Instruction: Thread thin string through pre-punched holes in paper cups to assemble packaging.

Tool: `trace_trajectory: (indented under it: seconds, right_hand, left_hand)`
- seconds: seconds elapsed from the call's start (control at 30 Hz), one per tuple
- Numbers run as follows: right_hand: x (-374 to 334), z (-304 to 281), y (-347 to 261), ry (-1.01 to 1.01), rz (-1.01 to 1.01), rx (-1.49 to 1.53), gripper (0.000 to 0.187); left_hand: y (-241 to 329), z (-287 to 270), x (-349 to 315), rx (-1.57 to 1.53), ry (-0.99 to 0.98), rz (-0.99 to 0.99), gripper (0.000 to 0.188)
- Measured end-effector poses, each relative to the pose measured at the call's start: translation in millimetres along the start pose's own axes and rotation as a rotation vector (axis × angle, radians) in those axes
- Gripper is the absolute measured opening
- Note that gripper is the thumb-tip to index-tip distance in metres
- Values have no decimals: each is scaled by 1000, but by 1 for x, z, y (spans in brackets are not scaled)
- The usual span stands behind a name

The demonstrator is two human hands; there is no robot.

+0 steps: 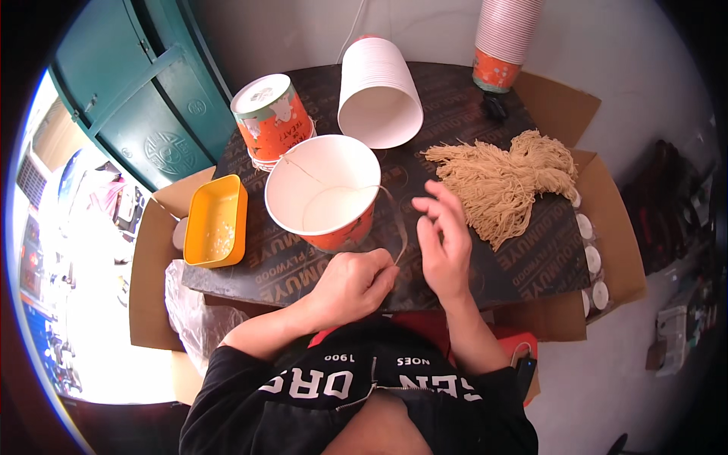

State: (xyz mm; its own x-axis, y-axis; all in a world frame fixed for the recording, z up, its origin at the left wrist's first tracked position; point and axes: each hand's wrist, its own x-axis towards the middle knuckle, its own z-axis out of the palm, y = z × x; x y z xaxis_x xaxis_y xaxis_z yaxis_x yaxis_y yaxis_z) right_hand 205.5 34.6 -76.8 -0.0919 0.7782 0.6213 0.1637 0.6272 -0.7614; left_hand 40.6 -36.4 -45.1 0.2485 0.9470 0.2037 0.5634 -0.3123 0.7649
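Note:
In front of me an orange paper bucket point(341, 233) with a white inside stands on the table, its mouth up and tilted toward me. A thin tan string point(404, 231) passes over its right rim, and more string shows inside. My left hand point(353, 284) is closed on the string just below the bucket. To the right of the bucket, my right hand point(444, 246) is raised with its fingers apart and nothing in it. Beyond its fingertips lies a bundle of tan strings point(504, 186).
Behind the bucket are an upside-down bucket stack point(271, 125), a white stack lying on its side point(375, 87) and a tall stack point(506, 45). A yellow tray point(242, 224) sits at the left edge of the dark plywood top point(531, 254). Cardboard boxes point(618, 250) flank it.

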Motion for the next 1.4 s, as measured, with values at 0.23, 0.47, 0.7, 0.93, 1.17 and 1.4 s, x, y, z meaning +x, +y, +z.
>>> trace_trajectory:
  seconds: [0.23,0.47,0.7,0.93,1.17,1.4]
  right_hand:
    - [-15,-2,-18,-328,6,297,20]
    - [-4,-1,-11,-305,-49,256,5]
    - [-1,18,-9,-70,46,234,9]
    - [1,37,-8,-4,16,186,12]
    - [3,44,-7,9,-27,99,14]
    - [5,47,-7,11,-54,51,14]
  left_hand:
    - [16,-20,7,121,46,79,12]
    - [22,-33,5,142,137,82,6]
    - [18,-56,1,-44,374,-87,9]
    - [5,-89,31,218,324,-46,13]
    - [0,-104,48,216,-64,-38,20]
    - [-12,-104,55,164,-158,-16,24]
